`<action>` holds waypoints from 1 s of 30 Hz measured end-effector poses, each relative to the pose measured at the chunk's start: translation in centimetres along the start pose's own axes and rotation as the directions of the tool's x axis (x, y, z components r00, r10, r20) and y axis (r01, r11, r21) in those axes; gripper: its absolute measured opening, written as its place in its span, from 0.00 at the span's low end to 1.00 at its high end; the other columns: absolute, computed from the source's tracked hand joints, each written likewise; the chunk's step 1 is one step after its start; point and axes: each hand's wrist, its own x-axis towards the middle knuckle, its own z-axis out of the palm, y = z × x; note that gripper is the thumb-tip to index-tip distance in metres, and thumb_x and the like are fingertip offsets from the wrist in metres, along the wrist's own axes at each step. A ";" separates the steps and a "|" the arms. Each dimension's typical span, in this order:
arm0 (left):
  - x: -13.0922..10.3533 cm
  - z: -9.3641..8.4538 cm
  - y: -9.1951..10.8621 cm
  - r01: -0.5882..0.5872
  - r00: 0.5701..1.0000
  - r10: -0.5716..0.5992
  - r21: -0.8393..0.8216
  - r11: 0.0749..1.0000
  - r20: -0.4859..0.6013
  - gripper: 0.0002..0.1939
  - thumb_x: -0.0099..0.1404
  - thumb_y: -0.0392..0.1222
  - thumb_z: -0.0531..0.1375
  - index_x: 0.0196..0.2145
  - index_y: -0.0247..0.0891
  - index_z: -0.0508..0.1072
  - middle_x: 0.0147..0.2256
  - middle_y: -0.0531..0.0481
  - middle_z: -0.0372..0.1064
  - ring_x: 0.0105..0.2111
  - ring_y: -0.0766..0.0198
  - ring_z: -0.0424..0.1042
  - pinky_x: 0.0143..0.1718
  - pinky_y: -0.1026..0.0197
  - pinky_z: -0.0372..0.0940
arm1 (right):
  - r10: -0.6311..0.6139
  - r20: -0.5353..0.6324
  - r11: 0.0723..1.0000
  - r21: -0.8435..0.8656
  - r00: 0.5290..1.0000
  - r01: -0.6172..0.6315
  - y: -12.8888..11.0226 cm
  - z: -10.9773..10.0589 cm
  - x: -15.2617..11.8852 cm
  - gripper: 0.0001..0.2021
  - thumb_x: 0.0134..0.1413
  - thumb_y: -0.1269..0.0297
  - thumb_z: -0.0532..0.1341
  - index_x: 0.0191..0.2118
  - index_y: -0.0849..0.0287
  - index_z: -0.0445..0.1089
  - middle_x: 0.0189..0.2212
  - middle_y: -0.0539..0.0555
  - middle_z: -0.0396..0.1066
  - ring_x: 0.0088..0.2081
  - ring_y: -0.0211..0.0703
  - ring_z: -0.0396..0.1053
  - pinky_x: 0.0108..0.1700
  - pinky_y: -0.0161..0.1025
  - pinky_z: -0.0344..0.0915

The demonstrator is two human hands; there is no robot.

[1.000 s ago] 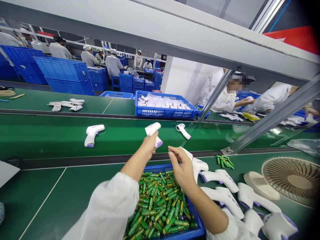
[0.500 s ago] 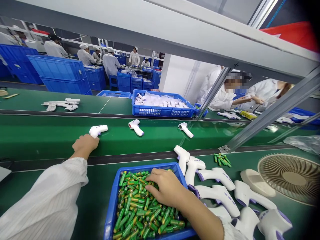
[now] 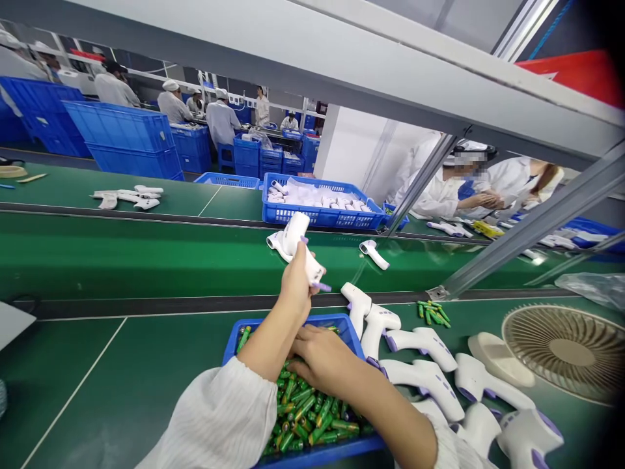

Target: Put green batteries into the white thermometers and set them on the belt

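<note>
My left hand (image 3: 294, 280) is closed around a white forehead thermometer (image 3: 295, 229), raised over the green conveyor. A purple flap (image 3: 321, 286) sticks out at the lower end of its handle. My right hand (image 3: 325, 361) is in a blue bin (image 3: 355, 335) of green and gold batteries (image 3: 312, 417). Its fingers curl down among them, and the tips are hidden, partly behind my left forearm. Another thermometer (image 3: 276, 242) lies on the belt just behind the held one. Right of the bin several thermometers (image 3: 422, 384) lie on the bench.
Farther right on the belt lies one thermometer (image 3: 374, 254). A loose battery pile (image 3: 433, 312) and a beige fan (image 3: 569, 352) are on the right. Beyond the belt stands a blue crate (image 3: 322, 218) of thermometers. A slanted metal post (image 3: 527, 225) crosses the right side. Co-workers sit beyond.
My left hand has lifted the thermometer from the belt and brought it right, above the bin's far edge. My right hand stays in the batteries, its fingers now more curled.
</note>
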 end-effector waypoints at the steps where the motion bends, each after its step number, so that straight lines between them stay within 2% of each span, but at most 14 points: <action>1: 0.1 -0.4 -0.7 -0.029 0.999 0.030 0.066 0.997 -0.013 0.26 0.54 0.64 0.63 0.33 0.35 0.68 0.20 0.53 0.62 0.16 0.71 0.59 0.16 0.68 0.47 | 0.019 -0.015 1.000 0.008 1.000 -0.019 0.1 0.0 -0.3 0.05 0.59 0.63 0.60 0.38 0.58 0.71 0.38 0.54 0.72 0.39 0.46 0.69 0.39 0.39 0.60; 3: 0.7 -1.4 -1.7 -0.098 0.994 0.103 0.160 0.982 -0.023 0.28 0.50 0.64 0.65 0.32 0.34 0.70 0.22 0.52 0.63 0.19 0.69 0.62 0.18 0.67 0.52 | 0.102 -0.079 0.992 0.078 0.992 -0.096 0.4 -0.3 -1.1 0.05 0.61 0.65 0.57 0.38 0.58 0.69 0.35 0.53 0.72 0.36 0.46 0.69 0.38 0.40 0.59; 5: 1.3 -2.1 -2.1 -0.151 0.988 0.154 0.204 0.967 0.002 0.28 0.49 0.64 0.66 0.32 0.34 0.71 0.23 0.52 0.63 0.22 0.67 0.64 0.21 0.66 0.55 | 0.269 -0.220 0.938 0.279 0.938 -0.204 1.2 -0.7 -2.1 0.06 0.64 0.63 0.54 0.39 0.57 0.66 0.29 0.51 0.71 0.31 0.43 0.68 0.34 0.38 0.59; 6: 1.5 -2.3 -2.1 -0.169 0.986 0.166 0.223 0.960 0.029 0.27 0.49 0.64 0.66 0.32 0.34 0.71 0.24 0.52 0.64 0.23 0.67 0.64 0.23 0.65 0.55 | 0.370 -0.310 0.883 0.409 0.876 -0.228 1.6 -0.9 -2.5 0.07 0.65 0.61 0.52 0.40 0.57 0.65 0.28 0.51 0.70 0.29 0.43 0.67 0.32 0.38 0.59; 8: 1.4 -2.3 -2.1 -0.182 0.982 0.162 0.266 0.947 0.096 0.27 0.51 0.63 0.65 0.32 0.34 0.71 0.24 0.51 0.64 0.23 0.66 0.63 0.24 0.65 0.56 | 0.532 -0.438 0.764 0.618 0.724 -0.187 2.4 -1.2 -2.9 0.09 0.65 0.57 0.52 0.40 0.56 0.64 0.28 0.51 0.70 0.29 0.42 0.67 0.31 0.37 0.60; 9: 1.2 -2.2 -2.1 -0.182 0.981 0.151 0.283 0.942 0.125 0.26 0.52 0.63 0.65 0.31 0.35 0.71 0.23 0.51 0.64 0.23 0.66 0.62 0.25 0.64 0.56 | 0.576 -0.464 0.722 0.675 0.674 -0.153 2.7 -1.4 -2.8 0.10 0.64 0.55 0.54 0.39 0.56 0.65 0.28 0.51 0.69 0.29 0.42 0.67 0.32 0.37 0.60; 10: 1.1 -2.1 -2.2 -0.181 0.979 0.143 0.295 0.938 0.144 0.26 0.52 0.63 0.64 0.31 0.35 0.71 0.23 0.51 0.64 0.23 0.66 0.62 0.25 0.64 0.55 | 0.594 -0.467 0.695 0.708 0.655 -0.125 2.8 -1.4 -2.5 0.11 0.63 0.54 0.55 0.38 0.56 0.66 0.28 0.51 0.69 0.30 0.42 0.66 0.33 0.38 0.61; 13: 0.8 -1.9 -2.6 -0.193 0.978 0.156 0.314 0.930 0.140 0.25 0.54 0.63 0.64 0.33 0.36 0.72 0.24 0.51 0.64 0.24 0.66 0.62 0.26 0.64 0.55 | 0.608 -0.413 0.624 0.776 0.678 -0.086 2.8 -1.3 -1.2 0.12 0.59 0.53 0.59 0.33 0.56 0.67 0.24 0.50 0.67 0.26 0.40 0.63 0.30 0.37 0.60; 16: 1.1 -2.1 -3.2 -0.195 0.980 0.164 0.367 0.909 0.113 0.24 0.54 0.61 0.64 0.36 0.36 0.74 0.25 0.52 0.64 0.25 0.66 0.61 0.26 0.65 0.55 | 0.632 -0.451 0.598 0.801 0.631 -0.027 2.5 -1.2 -0.2 0.12 0.56 0.54 0.62 0.30 0.57 0.67 0.21 0.48 0.65 0.22 0.37 0.60 0.26 0.36 0.58; 18: 1.2 -2.2 -3.6 -0.148 0.988 0.118 0.371 0.917 0.101 0.24 0.53 0.60 0.65 0.35 0.35 0.74 0.24 0.52 0.63 0.24 0.67 0.61 0.26 0.65 0.55 | 0.606 -0.525 0.658 0.753 0.598 -0.005 2.5 -1.3 0.0 0.10 0.55 0.56 0.63 0.29 0.56 0.68 0.19 0.47 0.64 0.21 0.36 0.59 0.24 0.35 0.56; 21: 0.9 -1.9 -3.9 0.034 0.997 -0.053 0.275 0.961 0.062 0.25 0.53 0.61 0.65 0.33 0.34 0.72 0.22 0.54 0.61 0.21 0.68 0.60 0.23 0.65 0.53 | 0.522 -0.667 0.792 0.610 0.532 -0.014 2.7 -1.5 0.1 0.09 0.54 0.59 0.63 0.27 0.55 0.69 0.19 0.47 0.65 0.20 0.35 0.58 0.23 0.35 0.56; 25: 0.0 -1.2 -3.6 0.293 0.954 -0.300 0.131 0.947 0.031 0.21 0.60 0.58 0.61 0.31 0.34 0.68 0.17 0.56 0.56 0.15 0.72 0.53 0.16 0.68 0.45 | 0.416 -0.789 0.880 0.474 0.451 0.018 3.2 -1.7 0.3 0.10 0.51 0.61 0.66 0.22 0.54 0.69 0.20 0.50 0.70 0.21 0.39 0.64 0.25 0.38 0.61; 27: -0.2 -1.1 -3.2 0.372 0.926 -0.375 0.061 0.926 0.045 0.20 0.64 0.56 0.57 0.30 0.35 0.66 0.15 0.57 0.53 0.12 0.74 0.48 0.15 0.68 0.39 | 0.413 -0.786 0.870 0.489 0.460 0.055 3.4 -1.9 0.3 0.09 0.50 0.61 0.68 0.23 0.54 0.71 0.21 0.51 0.72 0.24 0.41 0.67 0.28 0.39 0.64; 30: 0.0 -1.2 -2.7 0.415 0.909 -0.414 -0.005 0.910 0.057 0.18 0.68 0.54 0.52 0.30 0.35 0.64 0.15 0.56 0.54 0.11 0.74 0.46 0.14 0.68 0.37 | 0.415 -0.726 0.839 0.538 0.548 0.079 3.6 -2.2 0.1 0.05 0.51 0.62 0.67 0.27 0.53 0.75 0.25 0.51 0.75 0.27 0.42 0.71 0.32 0.41 0.66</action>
